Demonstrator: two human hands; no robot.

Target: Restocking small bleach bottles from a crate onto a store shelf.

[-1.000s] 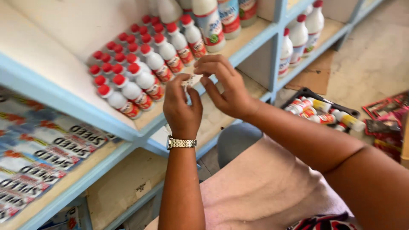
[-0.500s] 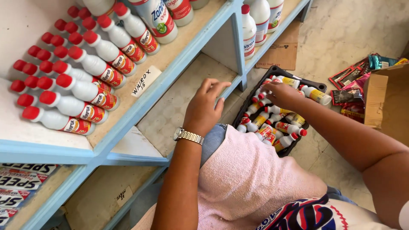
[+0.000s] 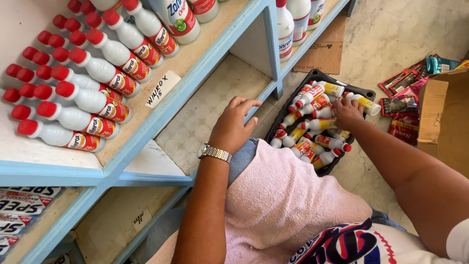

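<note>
My left hand [image 3: 233, 126], with a metal watch on its wrist, hovers with fingers loosely curled over the lower shelf board [image 3: 205, 117] and holds nothing. My right hand [image 3: 348, 113] reaches down into a black crate [image 3: 322, 78] on the floor and closes around a small white bottle [image 3: 364, 103] with a yellow label, among several small bottles with red caps. Above, on the light blue shelf [image 3: 185, 63], lie rows of white red-capped bottles [image 3: 93, 98] beside a white paper label [image 3: 162, 88].
Taller white bottles [image 3: 286, 34] stand in the adjoining shelf bay. A cardboard box [image 3: 447, 117] sits at the right, with sachet strips [image 3: 405, 93] and a flat cardboard piece [image 3: 326, 51] on the tiled floor. A pink cloth [image 3: 288, 195] covers my lap.
A second ago both hands held the paper label at the shelf; it now lies on the shelf. My right hand has dropped into the crate and my left hand has lowered.
</note>
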